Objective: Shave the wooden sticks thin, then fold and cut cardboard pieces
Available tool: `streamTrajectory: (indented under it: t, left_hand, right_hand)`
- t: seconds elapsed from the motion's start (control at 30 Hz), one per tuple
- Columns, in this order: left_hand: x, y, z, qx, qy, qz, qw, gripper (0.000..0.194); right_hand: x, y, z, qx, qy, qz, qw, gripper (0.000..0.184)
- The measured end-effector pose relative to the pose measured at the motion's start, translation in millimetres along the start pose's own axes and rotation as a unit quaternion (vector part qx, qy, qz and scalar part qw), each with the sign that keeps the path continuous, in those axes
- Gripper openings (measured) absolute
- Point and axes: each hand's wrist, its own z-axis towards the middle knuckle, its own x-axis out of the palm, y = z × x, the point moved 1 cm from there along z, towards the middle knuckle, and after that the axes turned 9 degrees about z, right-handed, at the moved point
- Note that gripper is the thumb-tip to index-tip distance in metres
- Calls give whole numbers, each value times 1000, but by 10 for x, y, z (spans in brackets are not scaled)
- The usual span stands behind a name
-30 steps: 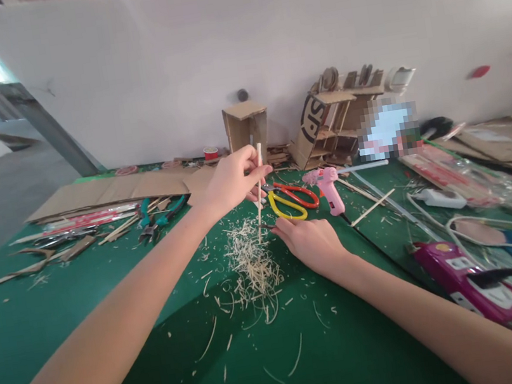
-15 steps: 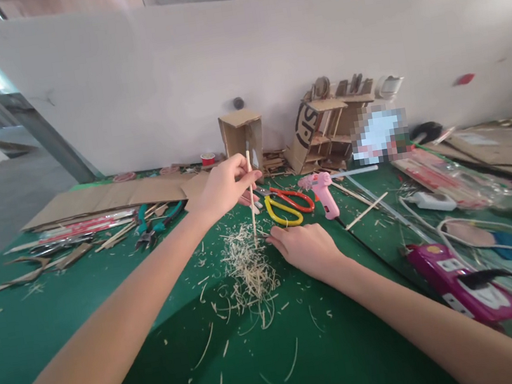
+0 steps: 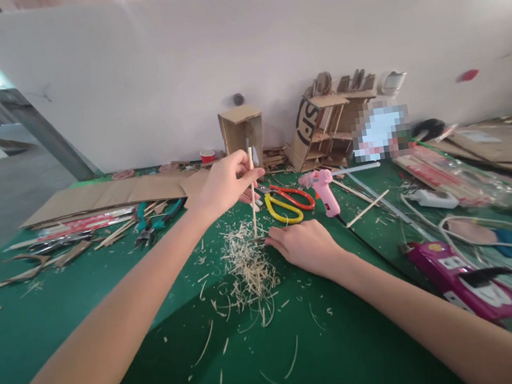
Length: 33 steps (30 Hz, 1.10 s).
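Your left hand (image 3: 222, 187) is gripping a pale wooden stick (image 3: 254, 200) between thumb and fingers, holding it nearly upright, its lower end pointing down at the green table (image 3: 40, 327). Your right hand (image 3: 309, 245) is closing its fingertips on a thin dark tool (image 3: 259, 239), apparently a small blade; most of it is hiding in the grip. The current finding: this tool is meeting or nearly meeting the stick near its lower end, which is suggesting a paring contact; exact touch is not showing clearly. Taking that end as the clock's centre, with twelve pointing away from you, a heap of curled shavings (image 3: 251, 270) is lying from six to seven o'clock. Further out, a yellow scissor handle (image 3: 291, 220) is resting at two, near your right hand, and a pink glue gun (image 3: 328, 197) is standing beyond it, also around two. An open cardboard box (image 3: 239, 115) is standing at twelve, teal-handled pliers (image 3: 141, 219) are lying at ten, and a magenta power strip (image 3: 422, 257) is sitting at four.
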Motion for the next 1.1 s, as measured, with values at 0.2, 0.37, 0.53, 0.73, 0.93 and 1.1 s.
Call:
streamTrajectory:
  t: [0.2, 0.37, 0.53, 0.73, 0.93, 1.1]
  left_hand:
    - [7, -8, 6, 12, -4, 6, 1000, 22]
    - [15, 25, 25, 4, -11, 5, 1000, 20]
    - [23, 32, 19, -4, -16, 22, 1000, 22]
    - [36, 26, 13, 15, -18, 31, 999, 23]
    - [37, 36, 14, 10, -10, 23, 1000, 22]
    - [47, 27, 12, 5, 6, 3, 1000, 20]
  right_hand:
    - [23, 1, 11, 49, -62, -26, 997, 44]
    - [11, 48, 5, 22, -14, -49, 998, 37]
    - [-1, 21, 14, 28, -51, -31, 998, 41]
    - [8, 20, 27, 26, -35, -31, 999, 39]
    - [2, 5, 8, 20, -53, -23, 998, 42]
    - [14, -60, 52, 34, -70, -24, 997, 43]
